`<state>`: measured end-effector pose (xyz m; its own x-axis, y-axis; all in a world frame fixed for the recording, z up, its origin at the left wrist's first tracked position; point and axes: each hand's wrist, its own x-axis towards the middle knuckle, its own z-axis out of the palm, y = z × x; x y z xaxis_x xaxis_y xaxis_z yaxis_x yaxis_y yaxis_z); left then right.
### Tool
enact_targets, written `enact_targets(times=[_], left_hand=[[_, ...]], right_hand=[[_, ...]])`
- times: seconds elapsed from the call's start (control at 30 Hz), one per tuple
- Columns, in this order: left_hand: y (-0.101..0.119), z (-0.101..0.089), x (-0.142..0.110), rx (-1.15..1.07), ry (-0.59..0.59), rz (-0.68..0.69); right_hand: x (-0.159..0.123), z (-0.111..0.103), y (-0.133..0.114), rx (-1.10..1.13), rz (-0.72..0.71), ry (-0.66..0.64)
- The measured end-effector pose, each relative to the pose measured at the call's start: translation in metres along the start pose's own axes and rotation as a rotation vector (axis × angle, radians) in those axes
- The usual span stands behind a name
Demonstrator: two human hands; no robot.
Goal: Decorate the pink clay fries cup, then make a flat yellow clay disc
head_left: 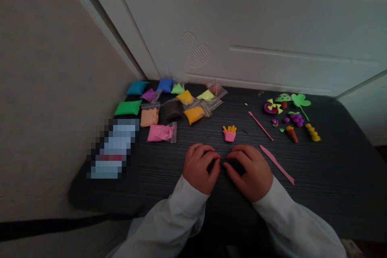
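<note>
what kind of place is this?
Likely a craft table at home: bags of clay-like material, a small model of fries, and a white panel with a raised heart behind.

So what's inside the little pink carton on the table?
Several orange sticks, like fries, poke up from the pink carton. Its front covers their lower ends; how far down they reach, or whether anything else is inside, can't be seen.

Dim, flat light, source unclear. The surface (332, 177) sinks into darkness toward its near edge; pixelation covers a patch (116, 149) along its left edge. Left hand (199, 169) and right hand (252, 173) look dusky, soft.
</note>
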<state>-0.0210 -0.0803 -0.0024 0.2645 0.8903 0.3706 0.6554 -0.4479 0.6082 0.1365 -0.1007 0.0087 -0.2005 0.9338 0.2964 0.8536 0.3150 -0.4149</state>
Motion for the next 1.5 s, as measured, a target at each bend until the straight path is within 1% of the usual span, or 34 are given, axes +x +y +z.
enact_targets(times=[0.13, 0.53, 0.73, 0.87, 1.27, 1.5], left_hand=[[0.0017, -0.0007, 0.0009, 0.017, -0.007, 0.011], [0.0031, -0.0014, -0.0002, 0.018, -0.021, 0.033], [0.0049, -0.0039, 0.0002, 0.006, -0.024, 0.022], [0.0052, -0.0043, 0.0008, 0.02, -0.012, 0.009], [0.0058, -0.0057, 0.0012, 0.005, 0.033, 0.069], [0.0048, -0.0059, 0.0006, -0.003, 0.029, 0.082]], right_hand=[[0.0006, -0.0004, -0.0005, -0.011, -0.014, 0.016], [0.0017, 0.0025, -0.006, -0.048, -0.059, -0.006], [0.0015, 0.0004, -0.0055, -0.023, -0.043, 0.012], [0.0021, -0.0013, -0.0045, -0.006, -0.051, 0.04], [0.0023, -0.0022, -0.0053, 0.014, -0.045, 0.045], [0.0017, -0.0011, -0.0053, 0.011, -0.06, 0.054]])
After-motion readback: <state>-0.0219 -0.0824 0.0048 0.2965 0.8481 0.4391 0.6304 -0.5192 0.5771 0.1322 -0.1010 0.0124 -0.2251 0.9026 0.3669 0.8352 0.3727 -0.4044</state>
